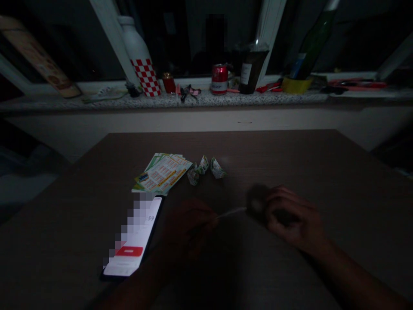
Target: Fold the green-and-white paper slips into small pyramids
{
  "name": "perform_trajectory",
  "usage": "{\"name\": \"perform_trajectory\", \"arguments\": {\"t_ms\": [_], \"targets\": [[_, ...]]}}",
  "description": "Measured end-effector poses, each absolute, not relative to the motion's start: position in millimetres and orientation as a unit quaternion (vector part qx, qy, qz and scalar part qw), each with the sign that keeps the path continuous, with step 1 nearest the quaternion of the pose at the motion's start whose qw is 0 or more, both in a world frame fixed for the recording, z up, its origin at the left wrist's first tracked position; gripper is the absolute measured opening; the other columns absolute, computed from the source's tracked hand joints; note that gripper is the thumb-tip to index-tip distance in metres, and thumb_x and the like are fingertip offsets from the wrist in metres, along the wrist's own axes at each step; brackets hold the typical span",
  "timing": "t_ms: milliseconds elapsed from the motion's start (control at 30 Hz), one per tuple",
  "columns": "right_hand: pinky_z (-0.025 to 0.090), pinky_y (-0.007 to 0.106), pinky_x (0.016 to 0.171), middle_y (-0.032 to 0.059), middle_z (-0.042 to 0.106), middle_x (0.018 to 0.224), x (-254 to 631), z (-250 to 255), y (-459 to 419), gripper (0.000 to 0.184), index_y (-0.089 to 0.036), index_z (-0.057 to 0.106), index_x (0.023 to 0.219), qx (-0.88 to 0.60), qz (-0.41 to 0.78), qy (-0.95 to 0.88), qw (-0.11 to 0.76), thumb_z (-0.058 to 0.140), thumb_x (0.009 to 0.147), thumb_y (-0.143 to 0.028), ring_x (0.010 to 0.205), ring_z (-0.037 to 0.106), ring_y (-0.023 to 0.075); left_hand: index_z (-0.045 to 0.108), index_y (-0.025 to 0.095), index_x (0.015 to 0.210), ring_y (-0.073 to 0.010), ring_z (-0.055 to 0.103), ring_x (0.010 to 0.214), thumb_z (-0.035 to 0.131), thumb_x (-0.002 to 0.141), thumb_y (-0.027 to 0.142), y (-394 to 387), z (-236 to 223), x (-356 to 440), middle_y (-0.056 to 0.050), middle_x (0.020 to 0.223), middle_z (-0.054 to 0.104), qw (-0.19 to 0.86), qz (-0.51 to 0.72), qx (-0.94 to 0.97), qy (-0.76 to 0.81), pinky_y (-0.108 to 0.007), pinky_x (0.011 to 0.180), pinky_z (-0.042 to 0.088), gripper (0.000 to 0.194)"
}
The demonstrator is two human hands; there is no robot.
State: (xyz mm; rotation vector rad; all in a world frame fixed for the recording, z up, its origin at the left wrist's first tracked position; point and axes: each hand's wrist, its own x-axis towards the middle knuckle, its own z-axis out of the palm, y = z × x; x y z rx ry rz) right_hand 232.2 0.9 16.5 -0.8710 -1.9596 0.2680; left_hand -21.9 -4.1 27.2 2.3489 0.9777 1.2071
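Observation:
My left hand (193, 217), dim and in shadow, pinches one end of a thin pale strip (231, 212), perhaps a paper card seen edge-on. The strip's other end points toward my right hand (292, 217) but stops short of it. Fingers and thumb of my right hand are curled together just above the table, and nothing shows between them. Beyond my hands lie three small folded paper pieces (218, 168), printed green and white. Beside them is a fanned pile of printed cards (166, 174) with red grids and yellow bands.
A lit phone (137, 237) lies left of my left hand on the brown table (290, 159). Behind, the stone windowsill (200, 99) holds a red-and-white checkered bottle (145, 71), a red can (220, 79), a dark pouch (251, 73) and a green bottle (312, 43).

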Motion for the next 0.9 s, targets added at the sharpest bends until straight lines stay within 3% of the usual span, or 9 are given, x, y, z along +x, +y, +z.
{"name": "perform_trajectory", "arguments": {"t_ms": [200,400,500,700,833,900], "targets": [[0.048,0.034,0.059,0.0025,0.061,0.068,215.2,11.0,-6.1,0.019,-0.021,0.062,0.083,-0.338,0.151,-0.793,0.483,0.064,0.072,-0.006,0.063,0.058,0.0182,0.061,0.019,0.088,-0.0150,0.064,0.073,0.061,0.080,0.008,-9.1,26.1,-15.4,-0.004,0.080,0.066,0.132,0.438,0.828,0.325,-0.026,0.067,0.053,0.013],[0.053,0.039,0.077,0.0106,0.070,0.095,201.6,9.7,-12.7,0.031,-0.018,0.064,0.108,-0.346,0.167,-0.799,0.463,0.067,0.077,-0.013,0.086,0.066,0.0237,0.058,0.018,0.094,-0.0156,0.064,0.081,0.062,0.078,0.008,-14.8,17.5,-3.1,-0.005,0.088,0.066,0.146,0.434,0.835,0.304,-0.028,0.074,0.053,0.019],[0.054,0.038,0.077,0.0115,0.071,0.098,200.7,10.3,-13.9,0.035,-0.017,0.063,0.111,-0.322,0.191,-0.809,0.453,0.068,0.077,-0.016,0.088,0.066,0.0243,0.057,0.019,0.103,-0.0172,0.063,0.090,0.062,0.080,0.013,-15.8,12.4,0.0,-0.007,0.098,0.066,0.173,0.405,0.848,0.296,-0.030,0.080,0.053,0.024],[0.054,0.033,0.072,0.0078,0.072,0.087,198.3,7.1,-11.9,0.027,-0.017,0.067,0.104,-0.302,0.204,-0.804,0.470,0.058,0.082,-0.003,0.079,0.068,0.0184,0.053,0.020,0.112,-0.0176,0.060,0.094,0.061,0.082,0.015,-16.8,9.1,0.6,-0.006,0.101,0.063,0.157,0.392,0.845,0.328,-0.032,0.085,0.052,0.032],[0.053,0.033,0.067,0.0063,0.072,0.076,200.9,5.9,-10.3,0.021,-0.016,0.068,0.098,-0.310,0.183,-0.801,0.479,0.062,0.082,-0.004,0.070,0.067,0.0187,0.053,0.019,0.118,-0.0218,0.055,0.105,0.063,0.081,0.017,-13.1,10.8,-1.4,-0.010,0.112,0.055,0.107,0.429,0.791,0.423,-0.035,0.087,0.050,0.038],[0.052,0.033,0.062,0.0060,0.071,0.072,203.4,6.8,-10.2,0.020,-0.015,0.068,0.099,-0.310,0.190,-0.802,0.475,0.061,0.083,-0.005,0.064,0.065,0.0179,0.057,0.019,0.113,-0.0216,0.055,0.104,0.062,0.082,0.018,-9.1,12.1,-2.8,-0.009,0.112,0.056,0.149,0.429,0.777,0.437,-0.035,0.087,0.049,0.031]]}}
